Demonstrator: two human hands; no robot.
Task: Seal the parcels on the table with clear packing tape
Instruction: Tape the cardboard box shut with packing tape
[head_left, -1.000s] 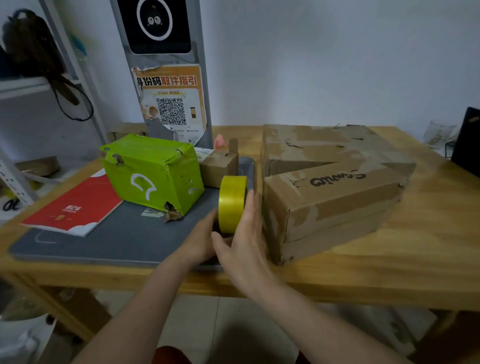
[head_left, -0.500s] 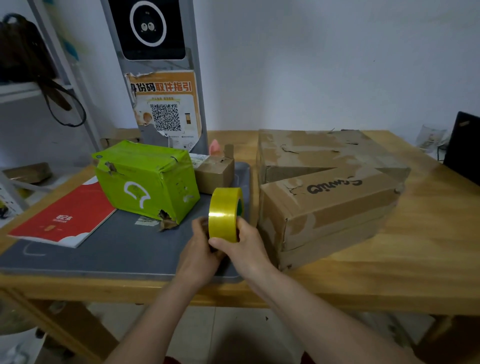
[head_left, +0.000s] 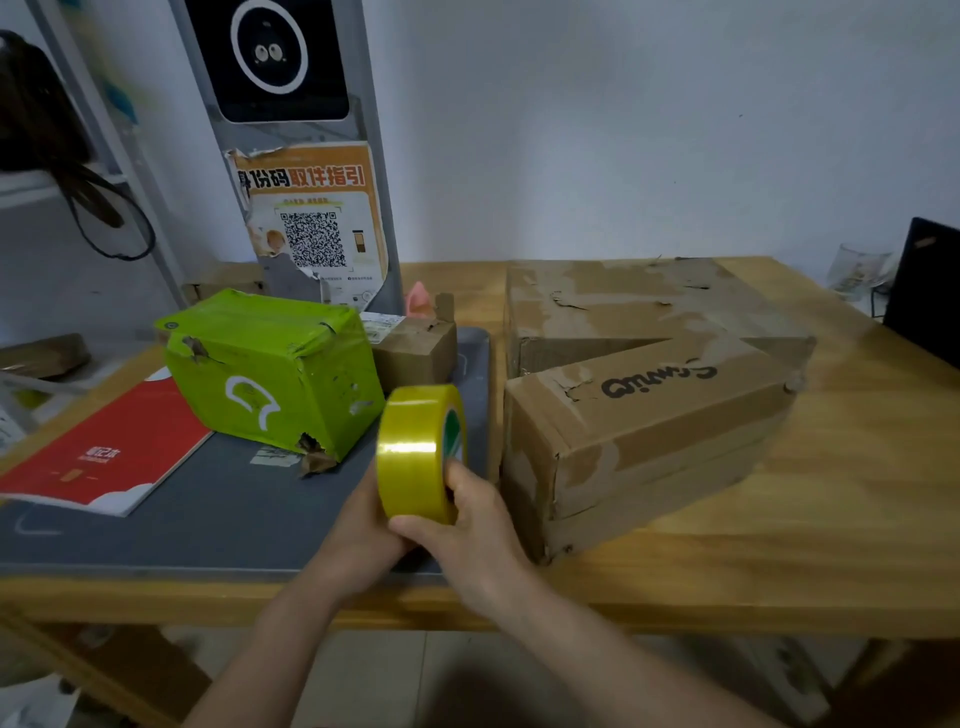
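My right fingers (head_left: 457, 480) curl over the tape roll (head_left: 415, 452); left hand (head_left: 358, 535) cups its far side, held above the grey mat (head_left: 156, 525). Roll: light, rigid, slick film; grip by the edges. Green parcel (head_left: 270, 374) at 10 o'clock, cardboard boxes (head_left: 649, 415) at 3, closed; contents unseen.

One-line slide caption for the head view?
Both hands hold a yellow tape roll upright between green parcel and cardboard box.
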